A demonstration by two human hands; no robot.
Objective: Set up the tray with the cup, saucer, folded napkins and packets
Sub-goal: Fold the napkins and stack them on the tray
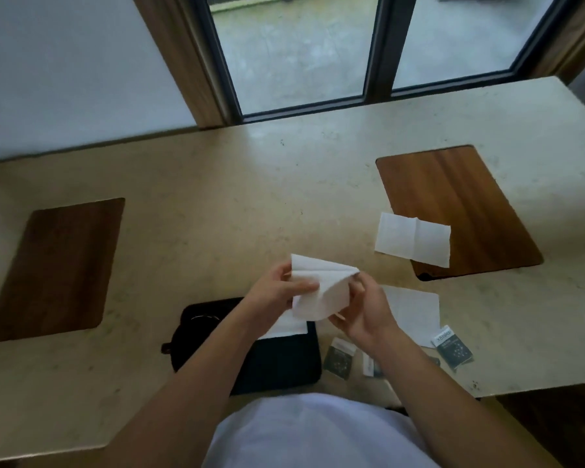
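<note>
Both hands hold a white napkin in the air above the table, partly folded. My left hand pinches its left side and my right hand grips its right side. Below them lies a black tray with a dark cup and saucer at its left end, mostly hidden by my left forearm. A folded napkin rests on the tray. Several dark packets lie on the table right of the tray. Two more napkins lie flat to the right.
The beige stone table has two wooden insets, one at the left and one at the right. A window with dark frames stands behind the table. The table's front edge runs close to my body.
</note>
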